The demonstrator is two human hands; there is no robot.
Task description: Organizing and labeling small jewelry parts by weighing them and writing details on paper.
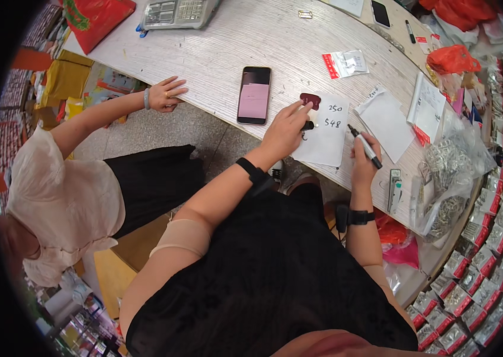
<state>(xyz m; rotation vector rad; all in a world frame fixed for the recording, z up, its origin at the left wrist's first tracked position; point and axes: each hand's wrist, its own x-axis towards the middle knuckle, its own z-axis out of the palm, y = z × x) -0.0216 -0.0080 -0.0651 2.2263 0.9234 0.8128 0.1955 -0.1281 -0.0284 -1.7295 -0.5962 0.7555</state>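
Note:
My left hand (285,129) rests on a white sheet of paper (325,149), its fingertips on a dark red, shaped plate (311,100) at the sheet's top. A black marker cap (308,126) sticks out from under its curled fingers. My right hand (364,160) grips a grey and black marker (365,146) just right of the sheet, its uncapped tip pointing up and left, apart from the paper. Handwritten figures stand on the sheet; part of the writing is hidden by my left hand. A lit smartphone (254,96) lies left of the sheet.
Another person's hand (166,94) rests on the table edge at left. A stapler (394,191), a loose sheet (385,122), a zip bag (346,64) and plastic bags of metal parts (445,178) lie around. A scale (179,13) stands at the back; packets (483,232) line the right.

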